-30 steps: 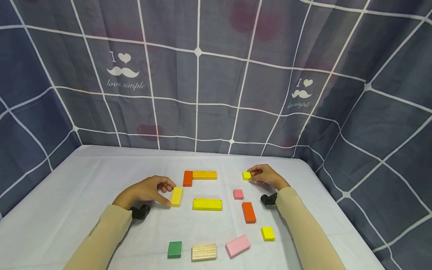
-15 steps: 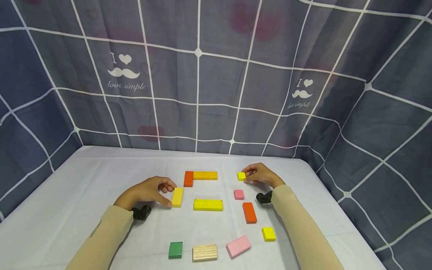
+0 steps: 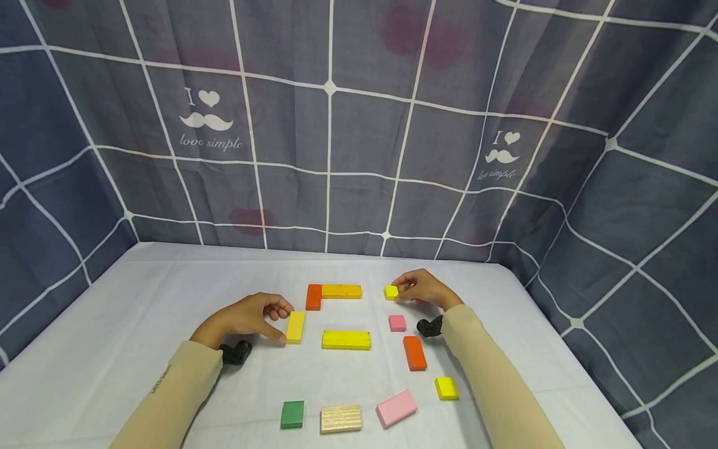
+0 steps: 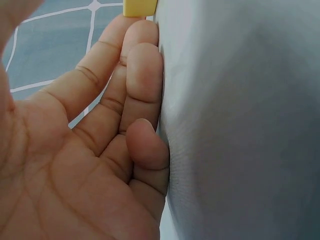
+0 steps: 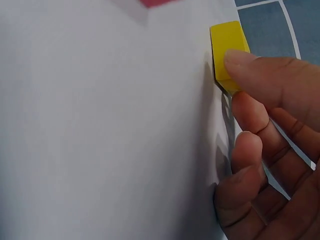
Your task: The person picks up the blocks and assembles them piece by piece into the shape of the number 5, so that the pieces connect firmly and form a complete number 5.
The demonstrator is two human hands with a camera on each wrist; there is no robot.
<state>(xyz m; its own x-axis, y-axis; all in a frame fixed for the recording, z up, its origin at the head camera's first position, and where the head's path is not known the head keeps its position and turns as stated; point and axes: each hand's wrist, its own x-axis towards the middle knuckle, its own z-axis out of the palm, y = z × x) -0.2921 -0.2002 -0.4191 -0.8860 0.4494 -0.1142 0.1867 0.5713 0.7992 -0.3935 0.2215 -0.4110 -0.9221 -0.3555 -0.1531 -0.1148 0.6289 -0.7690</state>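
My right hand (image 3: 423,289) pinches a small yellow block (image 3: 391,292) between thumb and fingers at the far right of the table. In the right wrist view the thumb lies across this block's face (image 5: 225,42), close to the white cloth. On the left, my left hand (image 3: 247,318) rests on the table and holds a flat yellow block (image 3: 295,327), thumb at its near end and a fingertip at its far end. Only a corner of that yellow block (image 4: 139,7) shows in the left wrist view, at the index fingertip; the other fingers lie on the cloth.
A red block (image 3: 313,297) touches an amber bar (image 3: 342,292) at the back. Nearer lie a yellow bar (image 3: 346,340), small pink (image 3: 397,323), orange (image 3: 415,353), yellow (image 3: 446,388), pink (image 3: 396,408), wooden (image 3: 341,419) and green (image 3: 292,415) blocks. A checked curtain (image 3: 359,143) hangs behind.
My right hand has moved left with the small yellow block, towards the amber bar. The left hand and its yellow block have stayed in place.
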